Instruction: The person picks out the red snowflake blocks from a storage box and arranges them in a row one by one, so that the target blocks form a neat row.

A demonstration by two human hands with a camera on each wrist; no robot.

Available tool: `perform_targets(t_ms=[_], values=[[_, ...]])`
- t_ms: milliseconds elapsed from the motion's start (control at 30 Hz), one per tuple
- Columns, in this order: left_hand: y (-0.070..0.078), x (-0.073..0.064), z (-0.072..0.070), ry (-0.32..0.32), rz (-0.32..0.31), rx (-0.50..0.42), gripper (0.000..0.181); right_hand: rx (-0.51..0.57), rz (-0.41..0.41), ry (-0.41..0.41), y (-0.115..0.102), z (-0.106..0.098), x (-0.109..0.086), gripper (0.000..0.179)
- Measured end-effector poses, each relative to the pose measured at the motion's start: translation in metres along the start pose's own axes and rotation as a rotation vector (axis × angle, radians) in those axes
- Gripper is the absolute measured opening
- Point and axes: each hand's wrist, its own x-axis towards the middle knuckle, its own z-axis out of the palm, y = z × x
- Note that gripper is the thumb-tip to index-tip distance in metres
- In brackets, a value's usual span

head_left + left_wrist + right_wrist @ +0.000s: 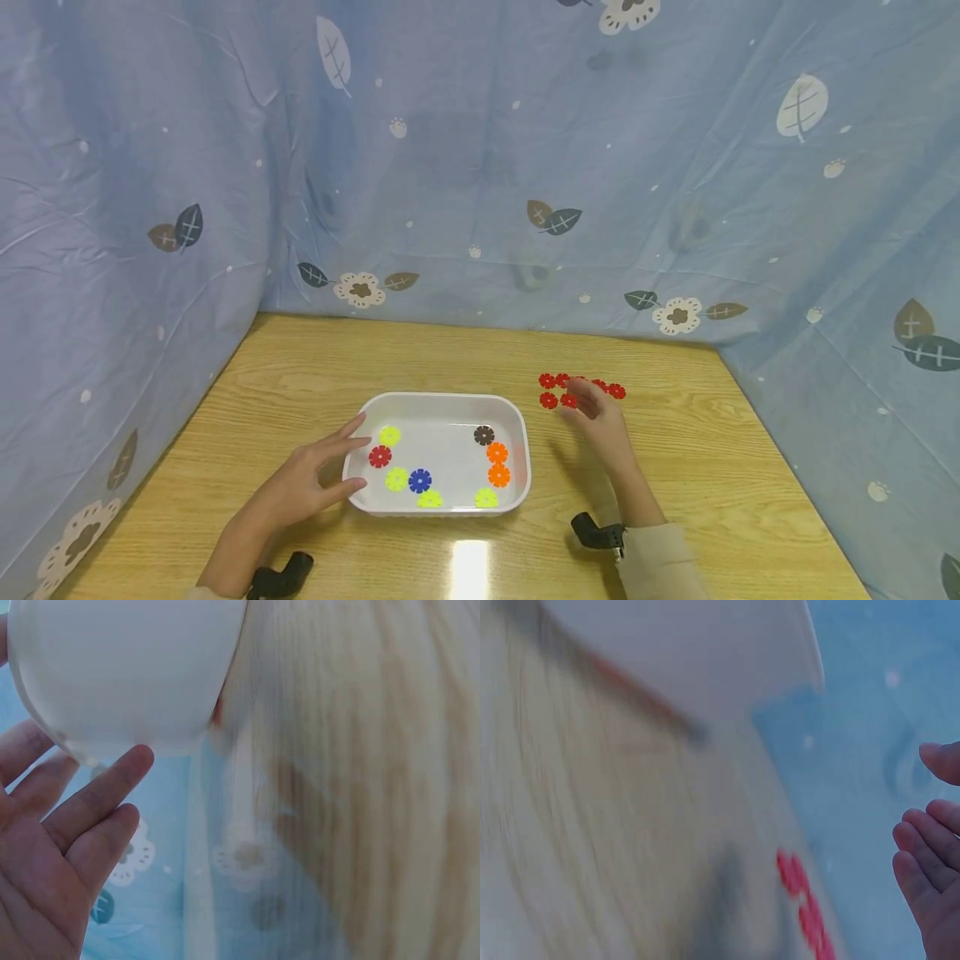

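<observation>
A white plastic tray (442,446) rests on the table. My left hand (300,483) is at its left side, fingers spread and fingertips right at the rim; in the left wrist view the relaxed fingers (112,784) lie along the tray's outer wall (127,667). Notched interlocking discs lie inside: several yellow (389,436), a red (380,456), a blue (420,481), a brown (484,434) and two orange (497,464). My right hand (606,429) is above several red notched discs (548,400) right of the tray, loosely bent, thumb apart from the fingers, holding nothing visible. It partly hides them.
The wooden table (660,467) carries the tray and the red discs, which lie in rows towards its back right. A blue patterned curtain (465,167) surrounds the table at the back and sides. Black devices (596,532) are strapped to both wrists.
</observation>
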Motion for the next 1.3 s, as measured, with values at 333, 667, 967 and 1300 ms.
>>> perform_targets(t_ms=[333,667,967,1300], values=[[0.0,0.0,-0.001,-0.009,0.006,-0.008,0.053,0.096,-0.113,-0.151,-0.041,0.057,-0.004,0.046],[-0.002,0.001,0.001,-0.002,0.019,0.001,0.052,0.127,-0.111,-0.361,-0.079,0.13,-0.008,0.043],[-0.001,0.001,0.0,-0.006,0.021,-0.009,0.053,0.059,-0.074,-0.454,-0.078,0.179,-0.005,0.044],[-0.002,0.001,0.0,0.01,0.061,-0.003,0.051,-0.131,-0.029,-0.536,-0.075,0.209,0.006,0.042]])
